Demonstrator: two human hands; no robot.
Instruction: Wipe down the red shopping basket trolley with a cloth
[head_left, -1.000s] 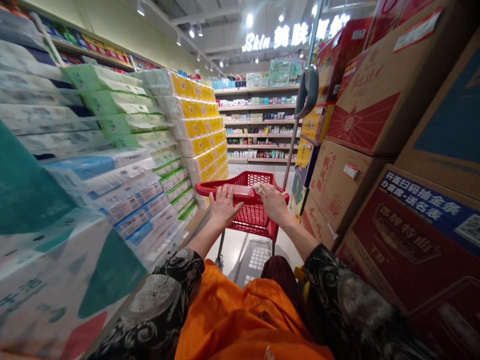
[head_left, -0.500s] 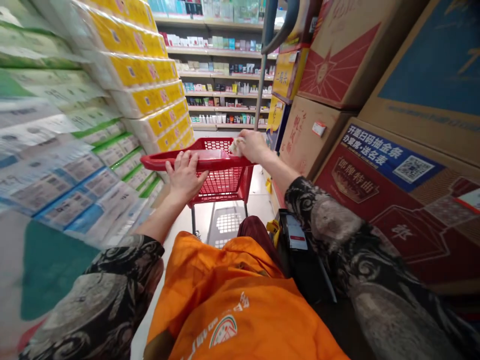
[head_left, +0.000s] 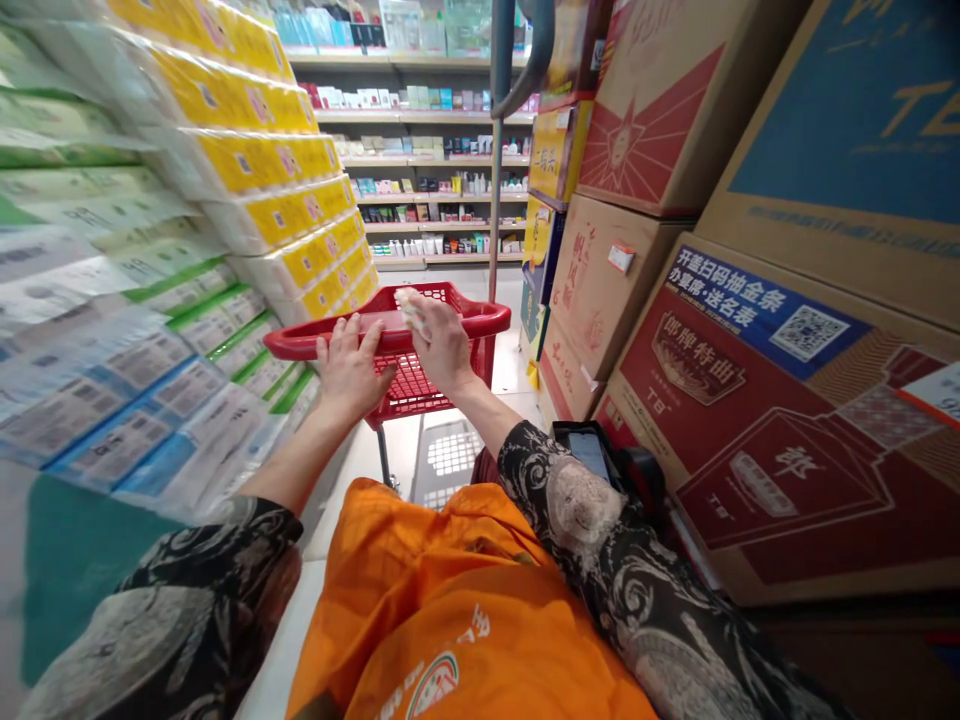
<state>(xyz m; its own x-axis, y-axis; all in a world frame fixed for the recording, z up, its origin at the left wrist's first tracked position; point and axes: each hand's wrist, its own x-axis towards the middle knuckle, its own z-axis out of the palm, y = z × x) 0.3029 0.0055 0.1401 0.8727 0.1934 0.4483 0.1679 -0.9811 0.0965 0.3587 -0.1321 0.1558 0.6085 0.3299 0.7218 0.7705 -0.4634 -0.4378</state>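
Observation:
A red shopping cart point(head_left: 480, 318) stands in front of me in a narrow shop aisle. My left hand point(head_left: 346, 368) rests on its near rim, fingers stretched over the red bar. My right hand point(head_left: 441, 340) is on the middle of the same rim, closed on a small white crumpled cloth or tissue point(head_left: 409, 304) pressed against the red plastic. Both forearms come from dark patterned sleeves above an orange apron point(head_left: 450, 610).
Stacked tissue packs, yellow point(head_left: 285, 215) and green-blue point(head_left: 150, 330), wall the left side. Large cardboard cartons point(head_left: 750, 400) are piled on the right. A grey metal pole point(head_left: 496, 150) rises behind the cart. Shelves of small goods point(head_left: 435, 170) cross the far end. A dark device with a screen point(head_left: 589, 455) hangs at my right hip.
My right hand has slid left along the cart rim, from its right corner to the middle, still holding the white cloth. The left hand has stayed on the rim.

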